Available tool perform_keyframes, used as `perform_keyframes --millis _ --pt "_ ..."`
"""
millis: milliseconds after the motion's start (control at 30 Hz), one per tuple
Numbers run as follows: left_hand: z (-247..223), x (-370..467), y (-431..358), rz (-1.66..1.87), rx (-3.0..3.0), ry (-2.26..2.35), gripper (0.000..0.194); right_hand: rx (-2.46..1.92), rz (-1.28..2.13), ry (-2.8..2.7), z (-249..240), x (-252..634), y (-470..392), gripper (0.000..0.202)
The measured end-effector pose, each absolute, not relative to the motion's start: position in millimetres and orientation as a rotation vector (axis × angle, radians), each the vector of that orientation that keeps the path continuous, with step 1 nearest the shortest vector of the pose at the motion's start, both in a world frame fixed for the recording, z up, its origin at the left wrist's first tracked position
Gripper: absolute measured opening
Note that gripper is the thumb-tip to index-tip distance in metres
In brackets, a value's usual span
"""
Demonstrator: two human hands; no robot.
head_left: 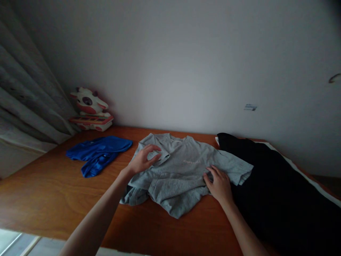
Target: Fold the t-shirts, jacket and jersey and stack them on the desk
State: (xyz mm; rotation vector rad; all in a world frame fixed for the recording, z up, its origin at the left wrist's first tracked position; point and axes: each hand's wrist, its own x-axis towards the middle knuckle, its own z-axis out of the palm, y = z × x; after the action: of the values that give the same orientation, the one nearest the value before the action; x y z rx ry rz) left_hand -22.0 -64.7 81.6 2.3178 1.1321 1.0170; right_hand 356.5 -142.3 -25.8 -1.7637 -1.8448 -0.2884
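A grey short-sleeved T-shirt (186, 170) with small pale lettering on its chest lies on the wooden surface, its collar toward the wall. Its lower part is bunched and wrinkled toward me. The sleeve on the left is folded inward over the body, while the one on the right stretches out over black cloth. My left hand (145, 159) is at the folded sleeve, thumb and fingers apart; whether it touches the fabric I cannot tell. On the shirt's right side rests my right hand (218, 183), with its fingers spread and nothing gripped.
Crumpled blue clothing (99, 151) lies to the left. A cow-shaped toy keyboard (92, 110) stands in the back left corner beside a curtain (23, 92). Black cloth (277, 185) covers the right side of the wooden surface (53, 192). A wall (181, 71) rises behind.
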Motion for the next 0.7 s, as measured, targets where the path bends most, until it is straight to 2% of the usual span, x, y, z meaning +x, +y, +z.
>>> perform_keyframes --millis 67,133,200,267,333,433,533,700 --pt "64.4 -39.0 -66.9 1.066 2.395 1.502 0.041 -1.769 -0.287 -1.844 -26.6 356.7 -143.2 0.038" --pt "43.4 -58.2 -69.1 1.008 2.362 1.821 0.060 -1.783 -0.276 -1.838 -26.2 357.2 -143.2 0.036" --pt "24.9 -72.5 -74.1 0.878 2.330 1.943 0.073 -1.831 -0.246 -1.828 -22.1 356.4 -140.2 0.033" --pt "13.5 -79.0 -81.3 0.779 2.358 1.930 0.069 -1.919 -0.217 -1.803 -12.9 351.2 -132.1 0.027" --pt "9.7 -79.2 -88.2 0.742 2.424 1.867 0.055 -1.945 -0.207 -1.792 0.0 338.1 -118.9 0.022" --pt "12.2 -75.6 -94.4 0.741 2.503 1.775 0.042 -1.734 -0.139 -1.897 18.3 300.5 -94.4 0.017" --pt "15.5 -74.0 -96.0 0.751 2.518 1.721 0.040 -1.496 0.001 -2.112 30.5 249.5 -72.6 0.016" --pt "16.6 -75.6 -95.8 0.791 2.523 1.696 0.037 -1.444 0.035 -2.450 43.6 181.7 -48.4 0.024"
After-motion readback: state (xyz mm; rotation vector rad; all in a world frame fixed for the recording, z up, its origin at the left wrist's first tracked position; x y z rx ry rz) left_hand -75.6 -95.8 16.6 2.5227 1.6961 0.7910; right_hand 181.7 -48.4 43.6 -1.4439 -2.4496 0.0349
